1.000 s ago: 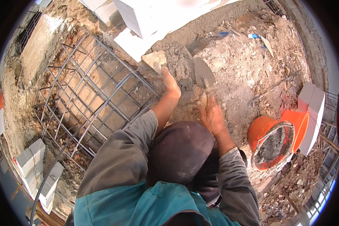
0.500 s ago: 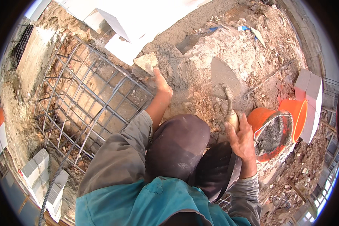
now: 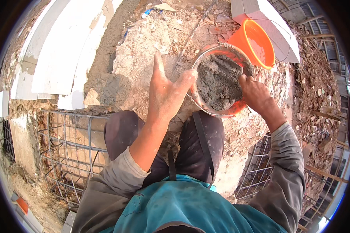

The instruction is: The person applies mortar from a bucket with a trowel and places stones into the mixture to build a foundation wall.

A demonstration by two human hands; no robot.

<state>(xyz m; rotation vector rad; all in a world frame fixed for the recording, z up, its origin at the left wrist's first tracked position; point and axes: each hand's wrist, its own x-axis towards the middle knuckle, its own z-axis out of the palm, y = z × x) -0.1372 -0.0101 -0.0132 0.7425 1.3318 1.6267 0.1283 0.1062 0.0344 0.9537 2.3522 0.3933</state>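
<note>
My right hand is closed at the right rim of an orange bucket of grey mortar. The trowel it grips is mostly hidden by the fingers and the mortar. To the left of the bucket is my left hand, open, with one finger stretched out and the thumb at the bucket's rim. Nothing shows in that hand. A pale broken piece of block rests against wet mortar beside the white blocks.
Another orange bucket stands tilted behind the mortar bucket, beside a pale block. Steel rebar cages lie in the trench at left, with more rebar at lower right. Rubble covers the ground at right.
My view has swung right. My left hand has left the broken block piece and come to the bucket. My right hand has brought the trowel from above the ground to the mortar bucket.
</note>
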